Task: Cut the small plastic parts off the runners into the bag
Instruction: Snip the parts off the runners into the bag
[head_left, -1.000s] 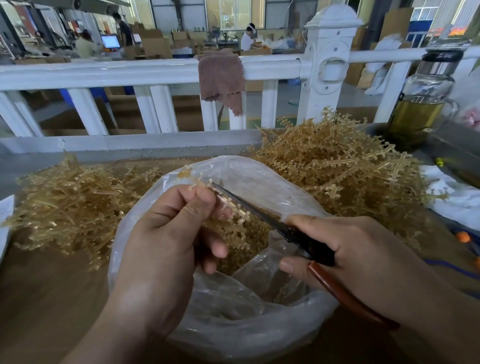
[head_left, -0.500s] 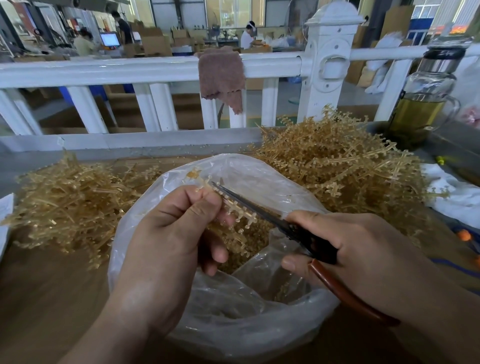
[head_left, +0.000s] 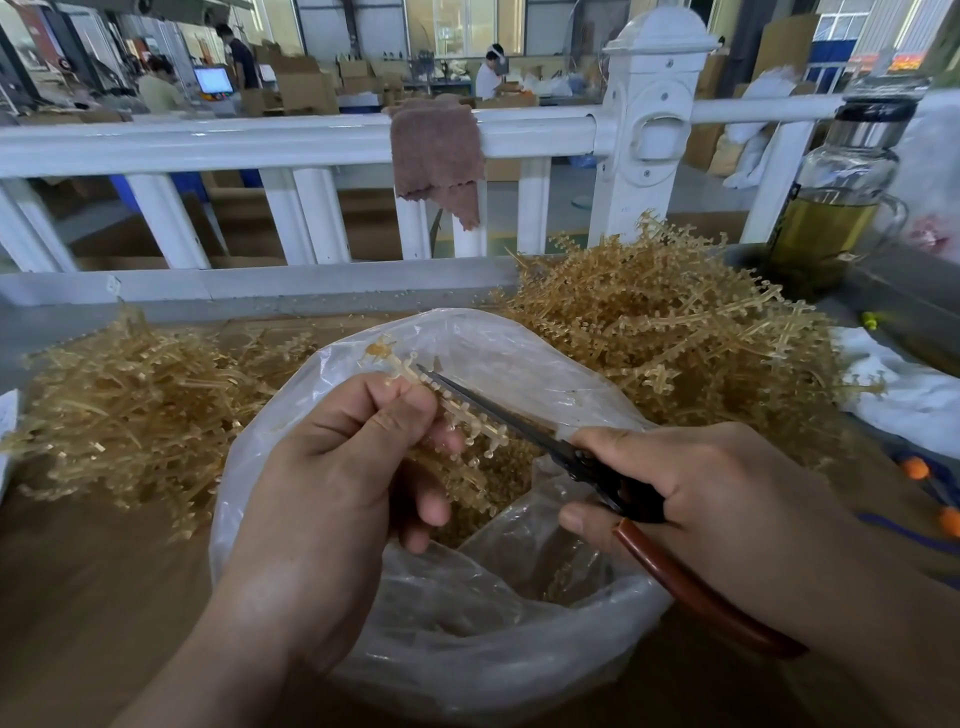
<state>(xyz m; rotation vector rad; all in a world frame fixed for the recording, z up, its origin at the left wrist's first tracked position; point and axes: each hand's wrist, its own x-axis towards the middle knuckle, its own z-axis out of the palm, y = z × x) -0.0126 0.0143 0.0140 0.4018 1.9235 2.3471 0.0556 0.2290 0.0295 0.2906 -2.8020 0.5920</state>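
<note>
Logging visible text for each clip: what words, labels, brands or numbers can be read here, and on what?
Nothing here is legible.
Monitor screen, background left: too small and blurred.
Reddish sign, background right: blurred.
Glass bottle: no readable label.

A thin, clear, crinkled plastic bag (head_left: 467, 649) with a soft sheen is seen. The runners (head_left: 675, 322) are of translucent amber plastic. The cutters (head_left: 519, 415) show dark matt metal blades and glossy reddish-brown grips. The bench (head_left: 78, 597) looks matt brown, the railing (head_left: 260, 143) glossy white, the rag (head_left: 436, 150) napped cloth.
</note>
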